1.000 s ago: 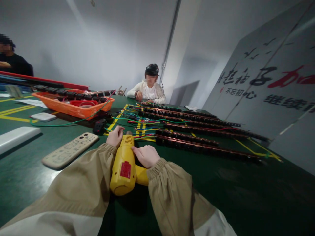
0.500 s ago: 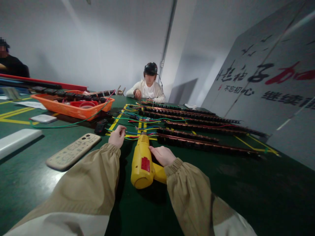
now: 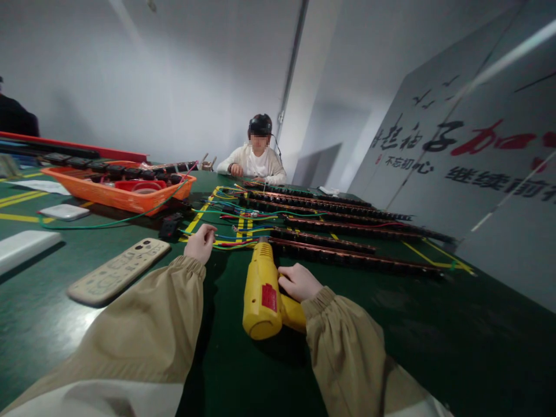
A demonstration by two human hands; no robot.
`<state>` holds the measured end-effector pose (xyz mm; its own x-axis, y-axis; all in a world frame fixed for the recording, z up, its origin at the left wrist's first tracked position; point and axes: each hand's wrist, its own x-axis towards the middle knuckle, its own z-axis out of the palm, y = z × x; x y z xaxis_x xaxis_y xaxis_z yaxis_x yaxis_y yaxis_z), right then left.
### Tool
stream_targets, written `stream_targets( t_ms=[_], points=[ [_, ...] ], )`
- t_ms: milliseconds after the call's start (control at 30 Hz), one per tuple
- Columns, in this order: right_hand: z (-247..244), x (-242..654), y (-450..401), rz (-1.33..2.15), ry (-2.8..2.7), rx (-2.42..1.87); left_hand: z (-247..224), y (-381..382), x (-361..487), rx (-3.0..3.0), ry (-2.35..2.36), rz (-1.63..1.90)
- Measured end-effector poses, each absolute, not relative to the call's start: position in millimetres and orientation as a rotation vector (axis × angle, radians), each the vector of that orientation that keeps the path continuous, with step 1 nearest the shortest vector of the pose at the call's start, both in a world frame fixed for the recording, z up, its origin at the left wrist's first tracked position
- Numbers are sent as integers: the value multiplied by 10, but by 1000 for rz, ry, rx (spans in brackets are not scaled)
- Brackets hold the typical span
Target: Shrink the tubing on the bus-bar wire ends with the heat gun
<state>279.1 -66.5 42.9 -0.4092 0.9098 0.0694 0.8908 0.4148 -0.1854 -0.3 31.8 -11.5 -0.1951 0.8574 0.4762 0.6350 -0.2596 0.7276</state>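
Observation:
A yellow heat gun (image 3: 261, 301) lies along my line of view, its nozzle pointing away from me. My right hand (image 3: 299, 281) is closed round its handle on the right side. The nozzle end is close to a bundle of coloured wires (image 3: 234, 242). Left of it, my left hand (image 3: 200, 243) has its fingers curled together at the left ends of those wires, which it seems to pinch; the fingertips are partly hidden. The wires run right to a long black strip with copper-coloured bars (image 3: 347, 259). A small black block (image 3: 171, 226) lies just left of my left hand.
An orange basket (image 3: 130, 202) with black parts stands at the back left. A patterned phone case (image 3: 119, 272), a white box (image 3: 26, 249) and a flat white item (image 3: 65, 212) lie on the left. Several more strips (image 3: 321, 202) extend behind. A person (image 3: 257, 156) sits across the green table (image 3: 412, 347).
The heat gun and my right hand have shifted slightly right, bringing the nozzle nearer the strip's end. My left hand keeps its curled pose at the wires. The whole view has turned a little.

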Motion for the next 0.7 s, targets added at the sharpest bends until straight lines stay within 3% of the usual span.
stream_targets(
  t_ms=[300,700],
  points=[
    [538,2735,-762,-14,-2527,-1658,-119,331,6,1828,1737,1444],
    [406,2837,-653,168,-2529,-1574,-102,311,9,1829,1735,1418]
  ],
)
